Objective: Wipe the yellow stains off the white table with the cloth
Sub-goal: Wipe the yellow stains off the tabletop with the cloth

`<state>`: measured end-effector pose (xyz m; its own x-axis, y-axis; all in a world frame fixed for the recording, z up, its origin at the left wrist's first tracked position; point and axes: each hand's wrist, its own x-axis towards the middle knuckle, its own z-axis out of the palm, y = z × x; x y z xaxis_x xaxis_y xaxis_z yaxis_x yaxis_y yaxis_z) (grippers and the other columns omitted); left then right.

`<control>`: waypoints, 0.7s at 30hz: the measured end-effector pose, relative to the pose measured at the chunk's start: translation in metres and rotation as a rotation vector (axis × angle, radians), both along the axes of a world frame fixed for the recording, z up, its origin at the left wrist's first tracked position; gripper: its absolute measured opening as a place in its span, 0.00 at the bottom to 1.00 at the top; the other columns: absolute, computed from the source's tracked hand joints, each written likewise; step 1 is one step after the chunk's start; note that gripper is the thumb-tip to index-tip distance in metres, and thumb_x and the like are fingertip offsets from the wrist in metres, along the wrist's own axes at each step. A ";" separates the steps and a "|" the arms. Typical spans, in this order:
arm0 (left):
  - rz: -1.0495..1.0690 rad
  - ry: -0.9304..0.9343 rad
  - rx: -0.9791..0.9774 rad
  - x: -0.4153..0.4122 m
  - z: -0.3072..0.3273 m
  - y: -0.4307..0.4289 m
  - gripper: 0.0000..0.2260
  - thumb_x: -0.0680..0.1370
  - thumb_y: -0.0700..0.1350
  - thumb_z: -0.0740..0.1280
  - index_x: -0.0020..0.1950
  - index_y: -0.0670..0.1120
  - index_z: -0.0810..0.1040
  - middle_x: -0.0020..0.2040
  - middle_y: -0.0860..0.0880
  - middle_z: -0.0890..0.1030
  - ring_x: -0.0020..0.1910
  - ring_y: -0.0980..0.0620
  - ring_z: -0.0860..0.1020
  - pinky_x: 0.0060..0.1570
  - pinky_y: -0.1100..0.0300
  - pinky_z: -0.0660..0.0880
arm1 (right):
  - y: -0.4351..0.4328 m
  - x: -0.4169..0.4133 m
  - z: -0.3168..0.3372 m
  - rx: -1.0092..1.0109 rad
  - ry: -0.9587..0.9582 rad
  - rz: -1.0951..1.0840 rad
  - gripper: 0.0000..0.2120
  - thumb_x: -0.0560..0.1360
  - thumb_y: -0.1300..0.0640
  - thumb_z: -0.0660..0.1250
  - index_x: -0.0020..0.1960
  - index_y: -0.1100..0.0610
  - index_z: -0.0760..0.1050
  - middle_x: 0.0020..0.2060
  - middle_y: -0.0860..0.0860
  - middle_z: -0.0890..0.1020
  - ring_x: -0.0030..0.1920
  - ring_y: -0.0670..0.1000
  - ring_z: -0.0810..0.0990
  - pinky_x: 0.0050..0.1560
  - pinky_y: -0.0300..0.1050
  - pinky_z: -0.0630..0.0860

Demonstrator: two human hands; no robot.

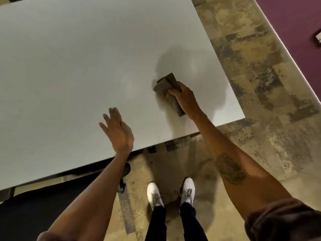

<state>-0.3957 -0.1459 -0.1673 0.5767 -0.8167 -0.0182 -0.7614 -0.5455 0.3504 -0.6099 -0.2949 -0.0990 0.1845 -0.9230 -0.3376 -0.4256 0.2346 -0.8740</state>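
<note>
The white table (69, 66) fills the upper left of the head view, its near corner at the right. A folded brown cloth (167, 84) lies on it near that corner. My right hand (184, 96) grips the cloth from the right and presses it against the tabletop. My left hand (118, 129) rests flat on the table near the front edge, fingers spread, holding nothing. I can make out no yellow stains on the surface; only a tiny reddish speck (158, 136) shows near the front edge.
A mottled brown tiled floor (260, 84) surrounds the table. A purple surface (295, 23) with a small dark object (318, 37) runs along the upper right. My white shoes (171, 192) stand below the table's edge. A dark chair (43, 206) sits lower left.
</note>
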 end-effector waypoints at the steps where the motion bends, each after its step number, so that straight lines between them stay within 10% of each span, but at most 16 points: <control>1: -0.003 -0.014 0.010 0.001 -0.001 0.000 0.26 0.84 0.36 0.51 0.84 0.41 0.58 0.83 0.42 0.61 0.83 0.37 0.57 0.81 0.37 0.47 | 0.004 0.002 0.000 0.011 0.006 0.038 0.10 0.76 0.50 0.63 0.55 0.50 0.77 0.47 0.51 0.84 0.48 0.52 0.82 0.54 0.54 0.78; 6: 0.017 0.167 -0.050 0.005 0.003 0.004 0.24 0.87 0.41 0.47 0.84 0.41 0.56 0.84 0.44 0.60 0.84 0.41 0.56 0.83 0.41 0.50 | 0.036 0.018 -0.001 0.062 0.044 0.210 0.09 0.76 0.46 0.60 0.54 0.44 0.74 0.45 0.48 0.82 0.47 0.50 0.81 0.50 0.50 0.77; 11: 0.166 0.335 -0.105 -0.002 0.024 0.025 0.24 0.85 0.50 0.48 0.82 0.54 0.59 0.79 0.49 0.68 0.75 0.43 0.72 0.71 0.45 0.74 | 0.064 0.023 -0.002 0.168 0.073 0.308 0.12 0.74 0.42 0.60 0.57 0.40 0.73 0.51 0.50 0.81 0.50 0.53 0.78 0.50 0.49 0.74; 21: 0.180 0.568 0.031 0.013 0.050 0.040 0.26 0.87 0.61 0.49 0.82 0.52 0.64 0.80 0.44 0.68 0.78 0.41 0.68 0.79 0.47 0.63 | 0.113 0.022 0.006 0.162 0.095 0.474 0.15 0.77 0.45 0.58 0.61 0.46 0.73 0.58 0.52 0.80 0.56 0.54 0.78 0.60 0.53 0.75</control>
<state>-0.3829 -0.1063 -0.1171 0.5993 -0.7009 -0.3867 -0.3541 -0.6654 0.6572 -0.5879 -0.1817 -0.0935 0.5322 -0.6793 -0.5053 -0.5937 0.1259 -0.7947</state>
